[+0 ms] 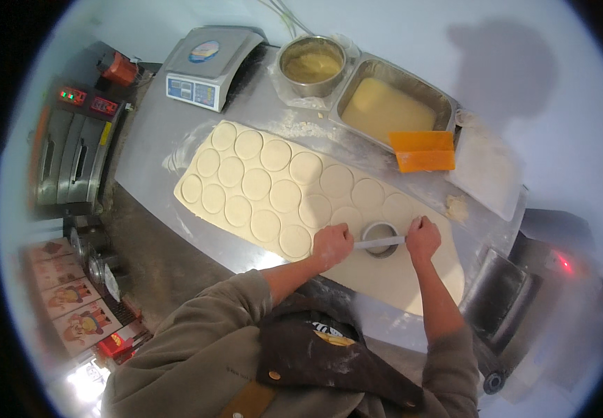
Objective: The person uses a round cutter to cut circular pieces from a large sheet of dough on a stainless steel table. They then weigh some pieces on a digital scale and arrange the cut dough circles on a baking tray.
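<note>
A long sheet of pale rolled dough (416, 289) lies across the metal table, with rows of round cuts pressed into its left and middle parts. On its right part stands a round metal dough cutter (378, 243) with a flat bar across its top. My left hand (333, 246) is closed around the bar's left end. At the other end, my right hand (423, 239) grips the bar with its fingers curled. The cutter's ring sits on the dough between my two hands, and dough shows inside it.
Along the table's back are a digital scale (207, 56), a steel bowl (310, 85) and a rectangular metal pan (448, 104) of yellowish contents. An orange scraper (423, 151) rests at the pan's front corner, beside a white board (486, 167). Ovens (72, 157) stand at left.
</note>
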`<action>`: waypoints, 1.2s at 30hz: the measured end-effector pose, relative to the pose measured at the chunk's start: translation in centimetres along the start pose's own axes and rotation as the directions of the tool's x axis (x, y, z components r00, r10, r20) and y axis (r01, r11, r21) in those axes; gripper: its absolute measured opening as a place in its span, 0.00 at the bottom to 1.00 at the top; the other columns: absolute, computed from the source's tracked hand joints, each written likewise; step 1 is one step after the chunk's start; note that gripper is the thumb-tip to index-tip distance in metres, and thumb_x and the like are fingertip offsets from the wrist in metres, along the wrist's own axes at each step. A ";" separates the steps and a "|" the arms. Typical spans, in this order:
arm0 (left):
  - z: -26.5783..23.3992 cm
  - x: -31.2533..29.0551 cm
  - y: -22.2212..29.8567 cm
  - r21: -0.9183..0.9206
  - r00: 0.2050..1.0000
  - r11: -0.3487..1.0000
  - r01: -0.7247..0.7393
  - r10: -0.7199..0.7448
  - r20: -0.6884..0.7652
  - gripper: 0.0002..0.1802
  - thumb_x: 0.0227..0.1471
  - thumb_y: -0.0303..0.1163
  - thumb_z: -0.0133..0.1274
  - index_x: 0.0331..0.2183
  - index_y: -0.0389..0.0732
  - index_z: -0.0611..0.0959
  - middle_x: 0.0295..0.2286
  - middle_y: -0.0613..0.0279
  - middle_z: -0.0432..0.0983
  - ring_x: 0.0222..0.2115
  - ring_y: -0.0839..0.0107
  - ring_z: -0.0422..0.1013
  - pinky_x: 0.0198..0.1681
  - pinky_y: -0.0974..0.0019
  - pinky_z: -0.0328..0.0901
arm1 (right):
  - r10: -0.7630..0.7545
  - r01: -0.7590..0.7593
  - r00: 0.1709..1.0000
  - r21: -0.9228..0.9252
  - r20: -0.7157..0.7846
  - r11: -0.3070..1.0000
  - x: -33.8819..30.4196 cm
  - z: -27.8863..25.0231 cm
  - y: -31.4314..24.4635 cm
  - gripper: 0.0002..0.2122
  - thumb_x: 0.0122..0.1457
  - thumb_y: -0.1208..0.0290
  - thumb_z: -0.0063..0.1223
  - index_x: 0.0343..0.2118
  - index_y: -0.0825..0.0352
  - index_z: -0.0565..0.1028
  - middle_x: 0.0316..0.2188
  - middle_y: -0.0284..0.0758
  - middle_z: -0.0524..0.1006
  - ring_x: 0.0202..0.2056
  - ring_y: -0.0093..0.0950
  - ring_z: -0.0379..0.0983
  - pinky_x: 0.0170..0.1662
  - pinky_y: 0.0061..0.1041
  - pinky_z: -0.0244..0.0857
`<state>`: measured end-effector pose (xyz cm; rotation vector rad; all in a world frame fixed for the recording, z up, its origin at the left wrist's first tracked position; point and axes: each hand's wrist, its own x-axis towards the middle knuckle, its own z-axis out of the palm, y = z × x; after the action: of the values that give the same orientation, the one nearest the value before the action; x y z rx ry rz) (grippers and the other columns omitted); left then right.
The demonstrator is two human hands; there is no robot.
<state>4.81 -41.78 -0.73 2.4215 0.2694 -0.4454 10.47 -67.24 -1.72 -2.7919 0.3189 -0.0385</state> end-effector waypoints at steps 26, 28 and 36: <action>1.0 -11.1 -2.8 -0.076 0.994 0.992 -0.105 0.106 0.006 0.12 0.53 0.37 0.51 0.27 0.40 0.83 0.27 0.44 0.81 0.33 0.41 0.78 0.38 0.40 0.71 | -0.062 0.087 0.978 0.121 -0.199 0.989 -10.3 -5.2 1.7 0.17 0.67 0.63 0.51 0.22 0.66 0.73 0.23 0.43 0.73 0.29 0.47 0.72 0.32 0.46 0.65; 1.0 -11.9 -3.5 -0.103 0.995 0.990 -0.095 0.094 -0.012 0.12 0.53 0.37 0.51 0.27 0.39 0.83 0.27 0.43 0.81 0.32 0.40 0.78 0.38 0.41 0.71 | -0.104 0.130 0.978 0.138 -0.183 0.982 -11.8 -5.8 1.8 0.17 0.67 0.63 0.51 0.22 0.66 0.73 0.23 0.44 0.74 0.29 0.47 0.72 0.33 0.46 0.65; 0.5 -10.6 -6.7 -0.085 0.997 0.995 -0.054 0.050 -0.058 0.14 0.53 0.36 0.50 0.28 0.37 0.85 0.30 0.41 0.81 0.34 0.38 0.77 0.41 0.41 0.71 | -0.265 0.265 0.949 0.024 0.169 0.964 -13.7 -5.4 1.0 0.23 0.69 0.57 0.45 0.22 0.67 0.78 0.22 0.47 0.78 0.28 0.49 0.76 0.35 0.47 0.70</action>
<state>-7.05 -37.79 -0.82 2.3526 0.2442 -0.3361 -3.44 -66.81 3.20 -2.7923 -0.0994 0.1381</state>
